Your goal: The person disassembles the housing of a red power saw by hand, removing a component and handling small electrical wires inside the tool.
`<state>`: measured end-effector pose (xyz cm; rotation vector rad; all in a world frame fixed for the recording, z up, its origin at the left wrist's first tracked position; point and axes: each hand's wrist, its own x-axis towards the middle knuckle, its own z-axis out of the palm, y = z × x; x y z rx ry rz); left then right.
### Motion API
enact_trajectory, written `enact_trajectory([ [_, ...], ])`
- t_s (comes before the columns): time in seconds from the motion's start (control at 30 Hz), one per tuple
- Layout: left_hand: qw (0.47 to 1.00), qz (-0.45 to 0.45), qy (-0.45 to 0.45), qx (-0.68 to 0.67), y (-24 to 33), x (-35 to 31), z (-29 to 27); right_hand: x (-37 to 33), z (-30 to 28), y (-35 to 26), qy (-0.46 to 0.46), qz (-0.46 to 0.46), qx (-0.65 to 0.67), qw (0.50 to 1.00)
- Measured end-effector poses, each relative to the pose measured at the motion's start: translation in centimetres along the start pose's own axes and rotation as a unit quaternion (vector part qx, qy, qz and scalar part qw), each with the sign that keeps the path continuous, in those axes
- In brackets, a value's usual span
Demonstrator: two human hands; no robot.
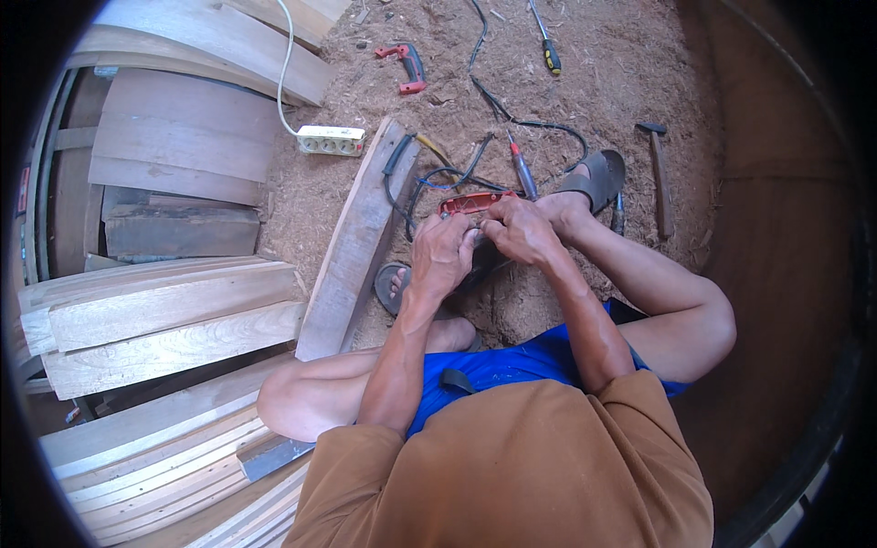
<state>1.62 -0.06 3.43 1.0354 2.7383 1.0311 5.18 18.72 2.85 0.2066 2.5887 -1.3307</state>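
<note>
Between my feet, my left hand (442,253) and my right hand (522,230) meet with fingertips pinched together. What they pinch is too small or hidden to make out. Just beyond the fingers lies a red power tool housing (470,203), its inner side apparently exposed and partly covered by my hands. A dark tool part (484,260) shows below them. Loose blue and black wires (445,173) curl beside the housing. Next to my right hand, a screwdriver (523,171) with a red and blue-grey handle points away from me.
A thick wooden plank (352,247) lies left of my hands. Farther off are a red and black handle shell (408,69), a white power strip (331,140), and a yellow-black screwdriver (549,53). A hammer (661,183) lies right, a black cable (539,123) ahead, stacked boards (174,306) left.
</note>
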Motion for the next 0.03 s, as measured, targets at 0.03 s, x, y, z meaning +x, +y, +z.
enact_trajectory([
  [0.03, 1.0, 0.0, 0.0, 0.0, 0.03, 0.02, 0.03, -0.07, 0.2, 0.06, 0.006, -0.008, 0.003, 1.0],
])
